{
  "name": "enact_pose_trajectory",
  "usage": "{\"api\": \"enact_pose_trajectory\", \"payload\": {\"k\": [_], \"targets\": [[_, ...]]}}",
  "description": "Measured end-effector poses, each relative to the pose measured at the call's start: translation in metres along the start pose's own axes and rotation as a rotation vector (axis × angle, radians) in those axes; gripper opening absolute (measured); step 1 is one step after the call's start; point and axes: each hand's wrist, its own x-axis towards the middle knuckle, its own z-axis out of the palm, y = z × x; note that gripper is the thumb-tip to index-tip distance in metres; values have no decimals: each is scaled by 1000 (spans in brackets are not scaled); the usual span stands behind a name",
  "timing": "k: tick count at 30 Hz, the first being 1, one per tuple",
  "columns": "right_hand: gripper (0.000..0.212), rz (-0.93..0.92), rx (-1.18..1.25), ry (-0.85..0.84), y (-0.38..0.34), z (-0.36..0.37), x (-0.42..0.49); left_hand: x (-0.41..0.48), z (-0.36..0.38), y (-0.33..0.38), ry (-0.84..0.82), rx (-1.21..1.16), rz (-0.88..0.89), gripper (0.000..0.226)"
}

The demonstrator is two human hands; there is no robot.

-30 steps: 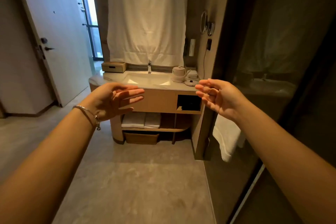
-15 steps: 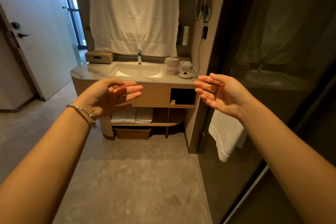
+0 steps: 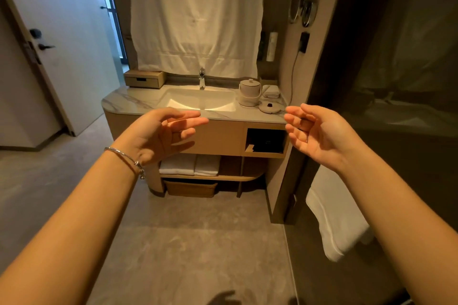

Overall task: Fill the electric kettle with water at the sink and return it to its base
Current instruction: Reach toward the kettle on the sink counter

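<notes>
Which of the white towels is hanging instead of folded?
The big towel on the far right, draped down beside the vanity. The shelf towels and the small counter towel are folded.

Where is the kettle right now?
In the head view, the kettle stands on the counter just right of the sink, behind and left of its round base.

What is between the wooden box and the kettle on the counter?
The head view shows the white sink and its tap between the wooden box and the kettle.
</notes>
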Motion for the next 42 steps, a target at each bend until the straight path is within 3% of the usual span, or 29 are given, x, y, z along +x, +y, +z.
{"api": "enact_pose_trajectory", "payload": {"k": [17, 27, 33, 42], "targets": [[18, 89, 65, 62, 21, -2, 159, 184, -8, 2, -43, 36, -49, 29], [12, 113, 100, -6, 14, -16, 275, 287, -21, 3, -1, -39, -48, 35], [13, 147, 113, -10, 22, -6, 355, 360, -40, 10, 90, -43, -77, 24], [20, 175, 140, -48, 21, -11, 453, 469, -65, 34, -3, -87, -87, 26]]}}
